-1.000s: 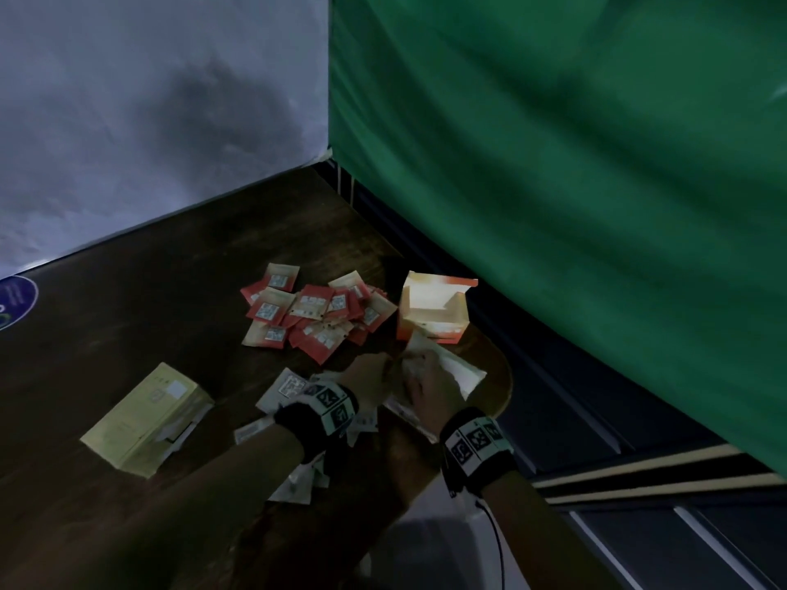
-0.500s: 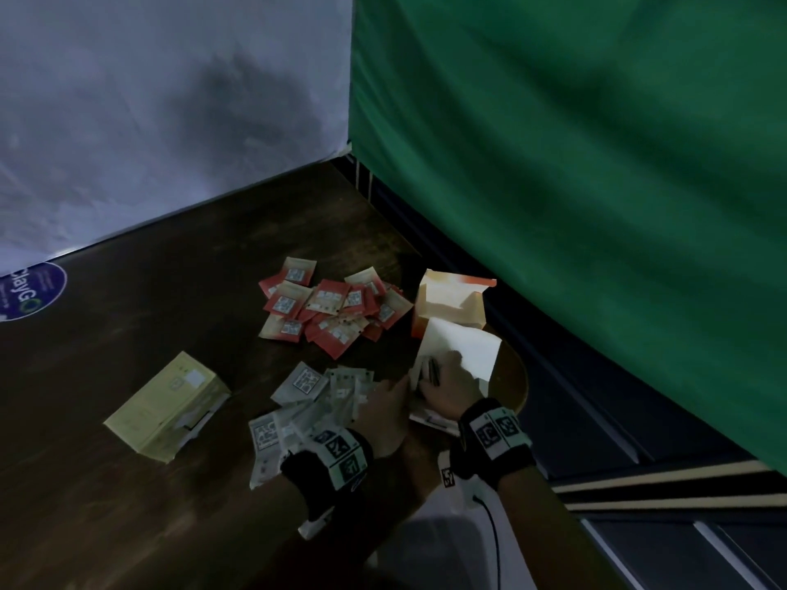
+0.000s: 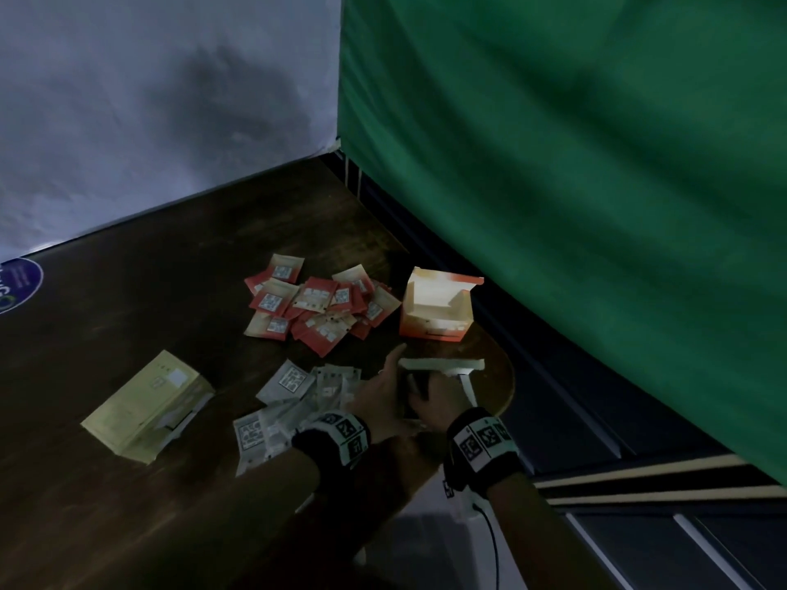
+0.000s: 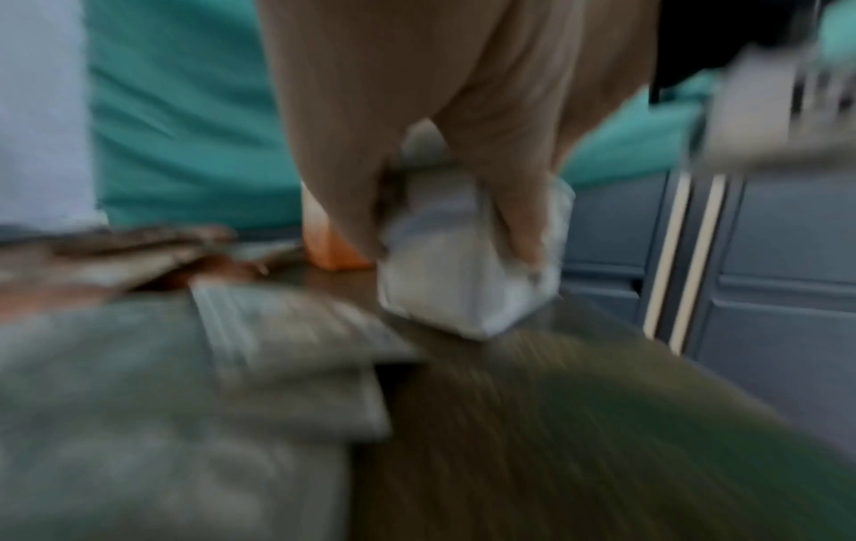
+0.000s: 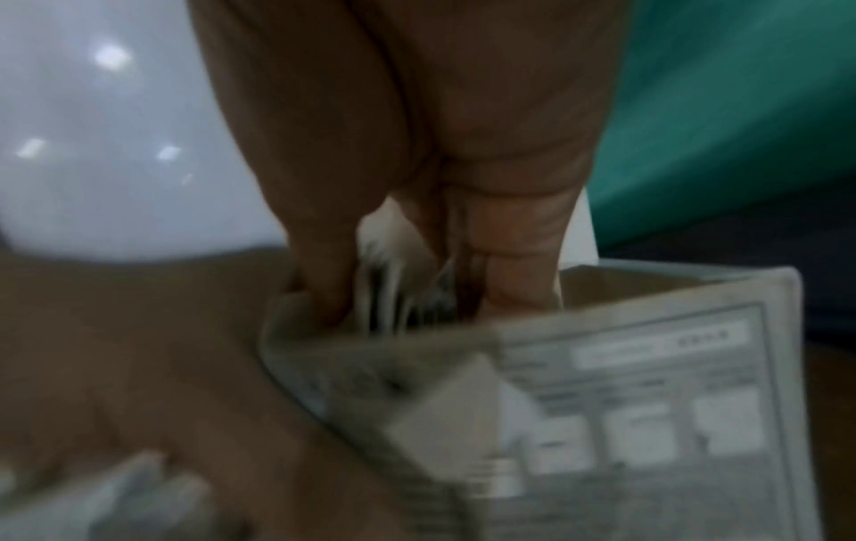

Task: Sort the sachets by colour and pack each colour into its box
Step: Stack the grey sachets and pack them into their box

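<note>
An open white box point(image 3: 443, 364) stands at the table's rounded near-right corner. My left hand point(image 3: 381, 396) grips its left end, fingers and thumb on either side of the white box point(image 4: 445, 293). My right hand point(image 3: 430, 400) reaches into the opening, and in the right wrist view that hand point(image 5: 403, 303) pinches several thin white sachets point(image 5: 384, 293) inside the printed box point(image 5: 648, 384). Loose white sachets point(image 3: 298, 398) lie left of my hands. Red sachets point(image 3: 315, 308) are heaped further back, beside an open orange box point(image 3: 438, 310).
A yellow box point(image 3: 145, 406) lies flat at the near left with its flap open. A green curtain point(image 3: 575, 206) hangs close on the right, past the table edge point(image 3: 506, 389). A white wall closes the back. A round blue sticker point(image 3: 19, 283) sits far left.
The white box's flap, raised half a second ago, now lies flatter. My left hand has moved onto the box's left end and my right hand has gone into its opening.
</note>
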Available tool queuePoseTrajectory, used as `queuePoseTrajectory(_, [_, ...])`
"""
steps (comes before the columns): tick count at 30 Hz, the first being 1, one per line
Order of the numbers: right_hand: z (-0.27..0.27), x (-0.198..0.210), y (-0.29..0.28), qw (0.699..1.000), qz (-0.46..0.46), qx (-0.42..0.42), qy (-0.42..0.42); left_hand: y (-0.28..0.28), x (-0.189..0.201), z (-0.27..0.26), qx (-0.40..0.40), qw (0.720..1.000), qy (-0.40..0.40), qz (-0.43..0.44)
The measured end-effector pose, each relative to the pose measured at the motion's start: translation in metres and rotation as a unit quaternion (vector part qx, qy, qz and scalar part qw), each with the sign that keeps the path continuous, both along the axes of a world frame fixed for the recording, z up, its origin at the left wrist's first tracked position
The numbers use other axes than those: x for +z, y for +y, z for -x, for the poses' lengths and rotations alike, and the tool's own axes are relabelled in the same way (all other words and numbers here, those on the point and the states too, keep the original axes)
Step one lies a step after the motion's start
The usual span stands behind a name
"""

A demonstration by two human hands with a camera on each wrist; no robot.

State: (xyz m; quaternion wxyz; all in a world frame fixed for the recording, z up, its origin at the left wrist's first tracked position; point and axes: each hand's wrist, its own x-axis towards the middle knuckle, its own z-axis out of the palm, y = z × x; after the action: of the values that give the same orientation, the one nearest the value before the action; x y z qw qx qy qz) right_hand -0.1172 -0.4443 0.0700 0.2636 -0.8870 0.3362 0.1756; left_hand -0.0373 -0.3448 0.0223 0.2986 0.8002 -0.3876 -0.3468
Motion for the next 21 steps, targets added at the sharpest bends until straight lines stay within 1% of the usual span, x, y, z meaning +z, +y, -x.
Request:
queuePoseTrajectory(3, [0.0, -0.001, -0.005, 0.994, -0.068, -0.075, -0.04, 0.001, -0.006, 0.006, 0.062, 0.998, 0.014, 0.024])
queuePoseTrajectory(5, [0.0, -0.004, -0.005, 0.997, -0.045, -0.065, -0.024, 0.0, -0.01, 0.012, 0.079, 0.996, 0.017, 0.027])
queuePoseTrajectory(6, [0.001, -0.003, -0.004, 0.999, -0.014, -0.042, -0.003, -0.002, -0.013, 0.015, 0.088, 0.996, 0.009, 0.027])
queuePoseTrajectory(8, [0.001, -0.001, 0.005, 0.999, 0.033, -0.037, 0.017, -0.005, -0.013, 0.02, 0.108, 0.994, -0.004, 0.03])
queuePoseTrajectory(11, [-0.006, 0.0, 0.014, 0.999, 0.0, -0.036, -0.001, -0.008, -0.011, 0.024, 0.128, 0.991, -0.005, 0.036])
queuePoseTrajectory(14, [-0.004, 0.001, 0.009, 0.999, 0.02, -0.034, 0.014, -0.003, -0.016, 0.025, 0.124, 0.991, 0.0, 0.05])
queuePoseTrajectory(15, [-0.003, 0.003, 0.006, 0.999, 0.009, -0.045, 0.006, -0.002, -0.018, 0.025, 0.126, 0.991, 0.008, 0.055])
queuePoseTrajectory(18, [0.001, 0.006, -0.005, 0.996, -0.023, -0.064, -0.052, 0.003, -0.02, 0.023, 0.147, 0.987, 0.023, 0.057])
queuePoseTrajectory(21, [0.004, 0.005, -0.003, 0.997, -0.025, -0.046, -0.053, 0.001, -0.019, 0.025, 0.16, 0.985, 0.015, 0.055])
